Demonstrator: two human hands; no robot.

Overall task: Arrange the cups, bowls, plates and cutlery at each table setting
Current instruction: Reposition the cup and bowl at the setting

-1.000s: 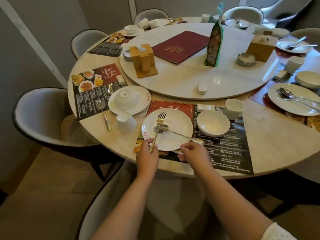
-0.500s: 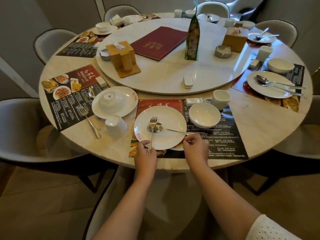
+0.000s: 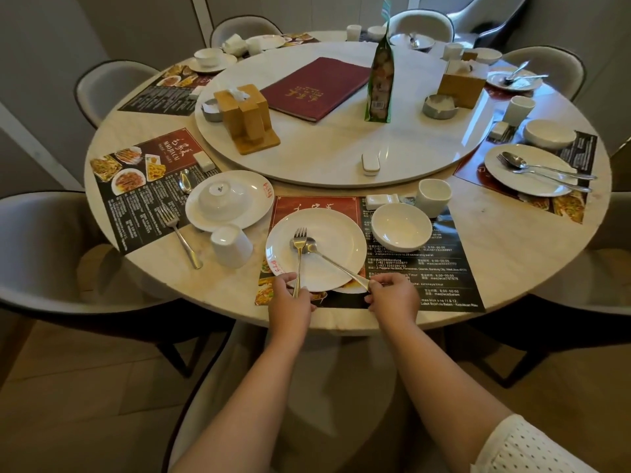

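Observation:
A white plate [image 3: 336, 233] lies on the placemat [image 3: 426, 274] nearest me. My left hand [image 3: 290, 300] pinches the handle of a fork [image 3: 299, 245] whose tines rest on the plate. My right hand [image 3: 392, 295] holds the handle end of a spoon [image 3: 312, 246]; its bowl lies on the plate, touching the fork. To the right of the plate sit an upright bowl [image 3: 401, 227] and a cup [image 3: 433, 198]. The setting on the left has an upturned bowl [image 3: 220, 196] on a plate [image 3: 252, 199], an upturned cup [image 3: 231, 245] and a loose fork [image 3: 181, 235].
A round turntable [image 3: 324, 158] fills the table's middle, carrying a red menu [image 3: 314, 88], a wooden napkin holder [image 3: 247, 119], a green bag [image 3: 380, 75] and an ashtray [image 3: 438, 105]. The right setting's plate [image 3: 539, 184] bears a fork and spoon. Grey chairs ring the table.
The camera has shifted, so the table sits differently in view. The spoon's bowl has slid left until it touches the fork. Both hands keep their hold at the plate's near edge.

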